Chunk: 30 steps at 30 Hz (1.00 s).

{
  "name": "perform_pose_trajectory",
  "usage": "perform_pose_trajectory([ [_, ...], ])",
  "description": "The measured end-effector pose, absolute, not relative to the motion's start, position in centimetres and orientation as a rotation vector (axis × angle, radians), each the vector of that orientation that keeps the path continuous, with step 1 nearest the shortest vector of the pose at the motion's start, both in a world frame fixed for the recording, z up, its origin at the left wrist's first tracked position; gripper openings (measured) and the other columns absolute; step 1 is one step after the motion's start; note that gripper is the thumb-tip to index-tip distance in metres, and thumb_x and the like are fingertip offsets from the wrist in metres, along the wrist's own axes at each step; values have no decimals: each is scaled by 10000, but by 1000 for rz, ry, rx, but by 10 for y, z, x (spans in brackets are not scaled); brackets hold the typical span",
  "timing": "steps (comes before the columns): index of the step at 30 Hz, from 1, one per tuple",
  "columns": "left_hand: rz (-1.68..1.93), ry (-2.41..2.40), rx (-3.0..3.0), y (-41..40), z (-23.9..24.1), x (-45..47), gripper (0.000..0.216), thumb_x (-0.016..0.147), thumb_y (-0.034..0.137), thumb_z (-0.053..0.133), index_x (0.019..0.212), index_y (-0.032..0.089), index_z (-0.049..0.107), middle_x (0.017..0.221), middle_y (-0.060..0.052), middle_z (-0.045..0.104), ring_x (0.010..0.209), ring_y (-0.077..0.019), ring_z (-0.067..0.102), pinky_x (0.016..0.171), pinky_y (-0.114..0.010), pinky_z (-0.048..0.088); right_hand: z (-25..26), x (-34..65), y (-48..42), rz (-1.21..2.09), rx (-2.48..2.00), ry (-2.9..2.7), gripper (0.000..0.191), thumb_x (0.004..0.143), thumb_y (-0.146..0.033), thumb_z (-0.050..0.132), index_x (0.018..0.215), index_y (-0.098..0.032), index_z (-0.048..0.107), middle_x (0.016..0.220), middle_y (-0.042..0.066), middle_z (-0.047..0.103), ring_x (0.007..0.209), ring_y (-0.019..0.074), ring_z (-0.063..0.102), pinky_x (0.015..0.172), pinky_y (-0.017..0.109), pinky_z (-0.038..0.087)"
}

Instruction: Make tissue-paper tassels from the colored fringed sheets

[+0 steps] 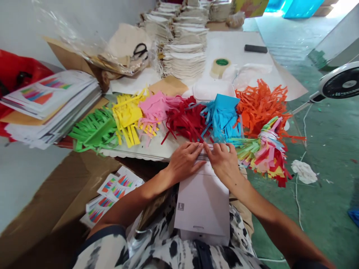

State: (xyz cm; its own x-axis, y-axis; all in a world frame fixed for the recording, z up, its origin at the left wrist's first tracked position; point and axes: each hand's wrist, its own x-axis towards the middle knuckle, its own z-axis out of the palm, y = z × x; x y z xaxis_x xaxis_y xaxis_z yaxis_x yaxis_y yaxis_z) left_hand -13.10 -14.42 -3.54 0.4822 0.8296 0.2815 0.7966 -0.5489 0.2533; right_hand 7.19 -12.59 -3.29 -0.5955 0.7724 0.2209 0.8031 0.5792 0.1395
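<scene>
Strips (203, 158) indistinct between both hands (185, 161) (224, 161)

Wht tbl (153, 150): fringed bundles (186, 119) along near edge, grn L to orng R. Off-wht stacks (183, 56) twd far edge.

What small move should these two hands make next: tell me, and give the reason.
Probably slide the left hand and the right hand slightly apart, pressing lightly: they nearly meet at the far end of the pale board. What lies beneath them is mostly hidden, so take this as a guess.
</scene>
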Motion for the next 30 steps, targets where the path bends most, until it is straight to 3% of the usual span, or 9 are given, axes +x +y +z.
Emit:
perform_pose_trajectory([
  [8,566,1653,2609,-150,-39,-149,468,1064,399,539,1410,111,665,1423,-165,698,1251,-324,635,1097,-472,528,-38,94,-132,-322,-1453,-2612,406,1015,-98,509,1401,-136,627,1094,120,732,1069,298,606,973,494,344],
  [11,585,1678,2661,-142,-35,-150,398,1058,375,548,1307,115,720,1279,-159,761,1195,-324,648,1157,-508,472,-42,100,-132,-359,-1421,-2581,383,1010,-80,495,1360,-107,647,1174,139,751,1287,335,561,1120,539,298],
  [13,566,1642,2694,-131,-30,-147,405,1027,354,606,1339,110,692,1178,-153,768,1172,-325,640,1178,-526,439,-41,105,-133,-333,-1355,-2576,401,997,-81,500,1371,-103,643,1253,150,748,1393,348,508,1198,563,259],
  [16,477,1510,2713,-116,-23,-142,407,998,313,645,1355,118,659,1136,-140,730,1116,-305,633,1076,-476,495,-40,118,-151,-205,-1319,-2452,495,986,-108,509,1478,-118,565,1441,172,669,1420,342,505,1215,554,320],
  [18,445,1480,2692,-111,-23,-140,264,1014,292,607,1208,141,704,1103,-133,709,1058,-289,631,997,-448,514,-46,129,-178,-78,-1377,-2265,481,1011,-168,502,1490,-149,548,1431,186,659,1353,341,561,1161,542,410],
  [20,496,1512,2652,-112,-25,-139,180,1028,256,560,1077,161,705,1064,-124,694,1030,-278,627,956,-435,509,-59,137,-211,133,-1481,-2015,381,1036,-283,531,1400,-192,599,1241,171,719,1177,338,650,1037,525,510],
  [23,692,1553,2561,-121,-28,-140,140,1023,221,533,1021,184,668,1033,-101,682,1004,-256,631,917,-403,500,-79,141,-254,805,-1450,-1729,339,1012,-458,627,1269,-238,636,977,80,755,853,260,717,731,373,592],
  [26,958,1618,2414,-133,-17,-150,110,1008,222,528,1004,196,635,1017,-89,674,979,-234,638,892,-372,514,-72,144,-263,1395,-1223,-1537,304,1006,-501,645,1156,-237,672,950,37,788,794,204,738,652,291,583],
  [30,1087,1838,2373,-152,28,-166,100,988,258,581,1025,202,656,1047,-103,700,1023,-267,661,973,-435,523,-12,163,-228,1389,-1115,-1631,285,1004,-449,665,1199,-246,713,950,19,806,773,183,733,647,272,556],
])
